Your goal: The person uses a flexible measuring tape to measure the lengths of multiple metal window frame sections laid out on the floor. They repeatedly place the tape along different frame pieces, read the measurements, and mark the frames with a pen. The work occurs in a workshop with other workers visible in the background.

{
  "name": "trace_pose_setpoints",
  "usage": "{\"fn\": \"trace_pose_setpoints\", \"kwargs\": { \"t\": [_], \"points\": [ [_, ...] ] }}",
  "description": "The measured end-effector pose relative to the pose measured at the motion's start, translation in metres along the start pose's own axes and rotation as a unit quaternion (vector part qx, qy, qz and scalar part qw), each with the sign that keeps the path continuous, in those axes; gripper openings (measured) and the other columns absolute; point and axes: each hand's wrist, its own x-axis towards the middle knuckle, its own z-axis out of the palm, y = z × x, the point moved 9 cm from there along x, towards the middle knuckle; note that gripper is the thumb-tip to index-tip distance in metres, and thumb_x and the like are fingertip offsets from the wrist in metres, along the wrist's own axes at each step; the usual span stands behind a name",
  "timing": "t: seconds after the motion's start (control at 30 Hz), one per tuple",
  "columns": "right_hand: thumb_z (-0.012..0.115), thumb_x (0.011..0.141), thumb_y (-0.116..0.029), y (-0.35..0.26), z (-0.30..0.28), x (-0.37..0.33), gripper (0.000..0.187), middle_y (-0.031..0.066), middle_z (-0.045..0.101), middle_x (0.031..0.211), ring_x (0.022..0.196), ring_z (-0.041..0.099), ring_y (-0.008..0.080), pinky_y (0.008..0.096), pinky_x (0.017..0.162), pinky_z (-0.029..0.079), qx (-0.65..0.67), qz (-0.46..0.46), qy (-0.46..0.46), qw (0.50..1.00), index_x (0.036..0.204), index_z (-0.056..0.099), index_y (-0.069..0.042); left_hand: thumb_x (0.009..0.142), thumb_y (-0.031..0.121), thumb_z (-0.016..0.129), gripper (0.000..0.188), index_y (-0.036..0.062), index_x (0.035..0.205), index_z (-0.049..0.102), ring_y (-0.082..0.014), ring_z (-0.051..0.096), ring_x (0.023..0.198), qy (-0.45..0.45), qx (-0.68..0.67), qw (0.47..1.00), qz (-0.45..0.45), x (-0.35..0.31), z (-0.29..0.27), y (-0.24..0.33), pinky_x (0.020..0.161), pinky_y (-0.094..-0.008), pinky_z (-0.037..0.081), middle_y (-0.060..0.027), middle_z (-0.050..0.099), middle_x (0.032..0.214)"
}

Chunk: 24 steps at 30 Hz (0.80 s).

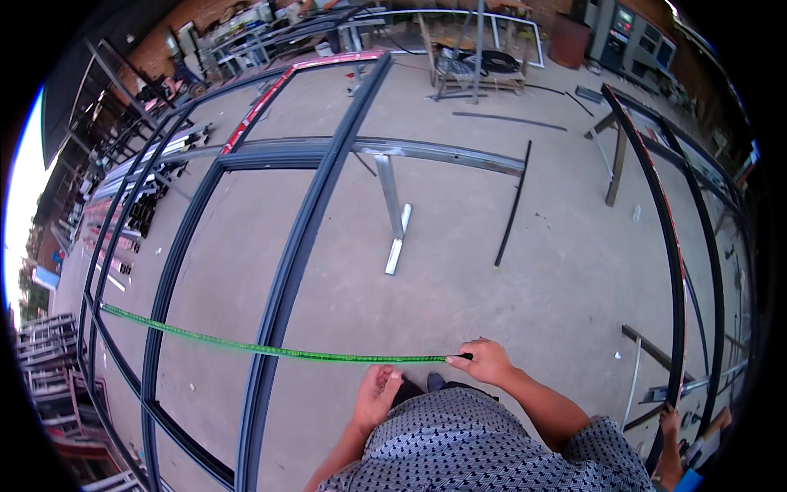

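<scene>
A green tape measure blade (328,356) stretches from the far-left bars of a dark grey metal frame (283,303), across its nearer bars, to my right hand (485,361). My right hand is closed on the tape measure's near end, where a small dark part shows at the fingers; the palm hides the rest. Just below the blade, in front of my body, is my left hand (378,397). Its fingers are loosely curled, apart from the blade, with nothing visible in them.
A galvanized steel support (443,154) carries the frame. To the right stands another dark frame (666,205), with another person's hand (670,422) on its near end. A dark rod (514,205) lies between them. Machinery (631,37) and stacked metal profiles (135,197) line the edges.
</scene>
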Motion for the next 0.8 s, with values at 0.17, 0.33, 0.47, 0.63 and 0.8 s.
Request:
{"fn": "trace_pose_setpoints", "kwargs": {
  "t": [0.17, 0.33, 0.47, 0.63, 0.8],
  "points": [
    [0.074, 0.094, -0.053, 0.030, -0.018, -0.019, 0.045, 0.0171, 0.072, 0.081, 0.083, 0.071, 0.0374, 0.0482, 0.074, 0.057, 0.097, 0.109, 0.017, 0.989, 0.088, 0.078, -0.009, 0.112, 0.030, 0.058, 0.039, -0.0021, 0.133, 0.065, -0.0131, 0.068, 0.099, -0.095, -0.018, 0.995, -0.002, 0.070, 0.042, 0.064, 0.091, -0.0285, 0.054, -0.0066, 0.071, 0.114],
    [0.075, 0.095, -0.053, 0.066, -0.034, -0.011, 0.044, 0.0171, 0.073, 0.083, 0.081, 0.071, 0.0355, 0.0457, 0.074, 0.056, 0.168, 0.180, 0.068, 0.967, 0.094, 0.079, -0.009, 0.115, 0.033, 0.050, 0.043, -0.0035, 0.119, 0.072, -0.0138, 0.070, 0.092, -0.170, 0.030, 0.985, 0.007, 0.146, 0.081, 0.084, 0.086, -0.0286, 0.056, -0.0076, 0.074, 0.110],
    [0.074, 0.095, -0.053, 0.076, -0.046, -0.003, 0.044, 0.0167, 0.073, 0.084, 0.081, 0.071, 0.0356, 0.0451, 0.075, 0.056, 0.182, 0.248, 0.077, 0.948, 0.093, 0.079, -0.009, 0.114, 0.036, 0.051, 0.045, -0.0031, 0.118, 0.073, -0.0126, 0.069, 0.091, -0.212, 0.039, 0.976, -0.026, 0.188, 0.097, 0.077, 0.086, -0.0280, 0.056, -0.0060, 0.075, 0.101],
    [0.074, 0.095, -0.053, 0.095, -0.072, 0.024, 0.045, 0.0164, 0.073, 0.084, 0.081, 0.071, 0.0351, 0.0450, 0.073, 0.056, 0.214, 0.282, 0.126, 0.927, 0.091, 0.078, -0.009, 0.115, 0.038, 0.049, 0.047, -0.0025, 0.118, 0.073, -0.0134, 0.068, 0.092, -0.283, 0.088, 0.955, -0.029, 0.252, 0.122, 0.101, 0.088, -0.0294, 0.054, -0.0060, 0.073, 0.096],
    [0.075, 0.095, -0.053, 0.129, -0.101, 0.033, 0.045, 0.0163, 0.072, 0.081, 0.079, 0.071, 0.0339, 0.0448, 0.072, 0.055, 0.239, 0.320, 0.126, 0.908, 0.091, 0.078, -0.008, 0.115, 0.039, 0.049, 0.048, -0.0031, 0.119, 0.072, -0.0157, 0.070, 0.093, -0.333, 0.129, 0.934, -0.028, 0.301, 0.175, 0.114, 0.089, -0.0314, 0.056, -0.0081, 0.074, 0.098]
  ]
}}
